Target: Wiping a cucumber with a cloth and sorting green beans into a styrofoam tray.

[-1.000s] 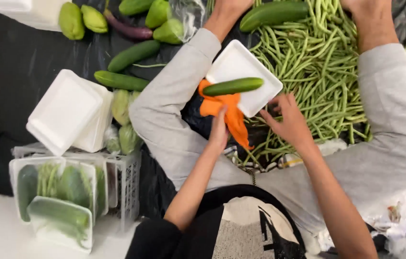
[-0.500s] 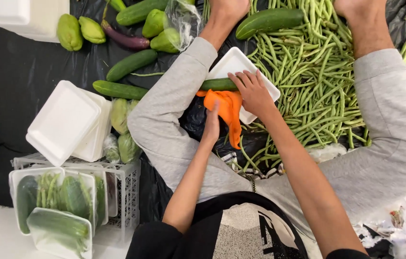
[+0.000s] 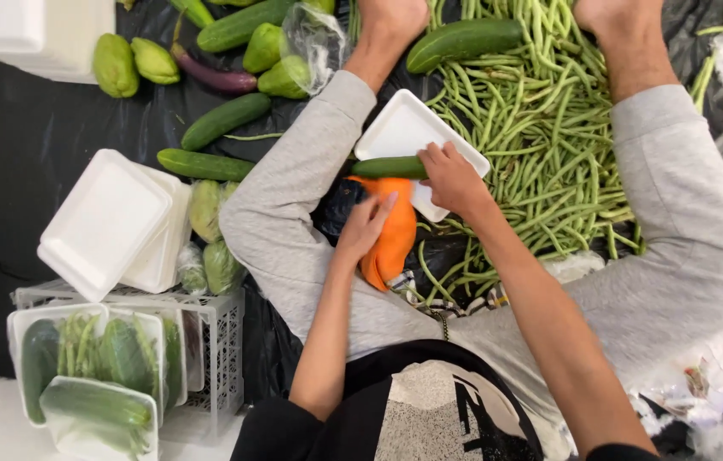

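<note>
Right hand [image 3: 451, 177] closes its fingers on a green cucumber [image 3: 389, 167] laid across the near edge of a white foam tray [image 3: 404, 128]. Left hand [image 3: 364, 229], fingers extended and holding nothing, rests against an orange cloth [image 3: 394, 235] just below the tray. Green beans [image 3: 541, 128] lie heaped beside the tray.

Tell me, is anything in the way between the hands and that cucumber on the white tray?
Nothing visible. The right hand already grips the cucumber on the tray; the left hand rests on the orange bags beside it.
</note>
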